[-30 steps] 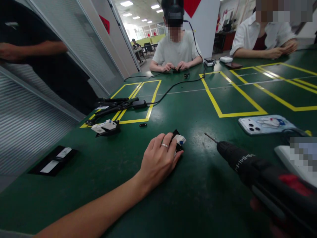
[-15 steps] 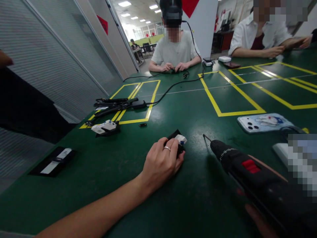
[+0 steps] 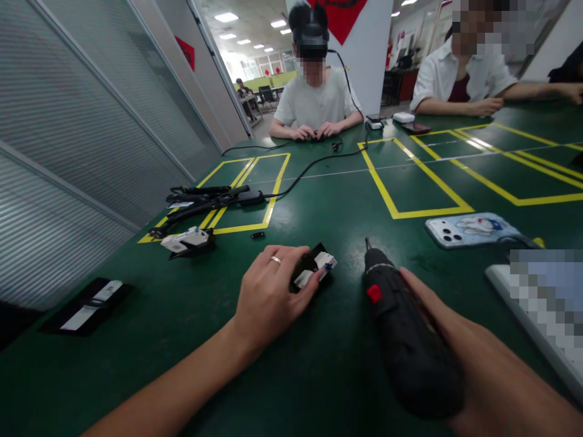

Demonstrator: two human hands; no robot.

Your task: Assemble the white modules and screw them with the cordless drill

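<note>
on table, screwdriver (image 3: 401, 328) (apparently gripped)

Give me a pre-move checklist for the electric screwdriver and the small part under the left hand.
1. Left hand steadying the small black-and-white plastic part on the green table: ok.
2. Right hand wrapped around the black electric screwdriver with red switch: ok.
3. Screwdriver bit lined up with the part: not ok, it points past it, to the right.
4. Screw seated in the part: cannot tell.
5. White phone in its cartoon case apart from the tool: ok.
</note>
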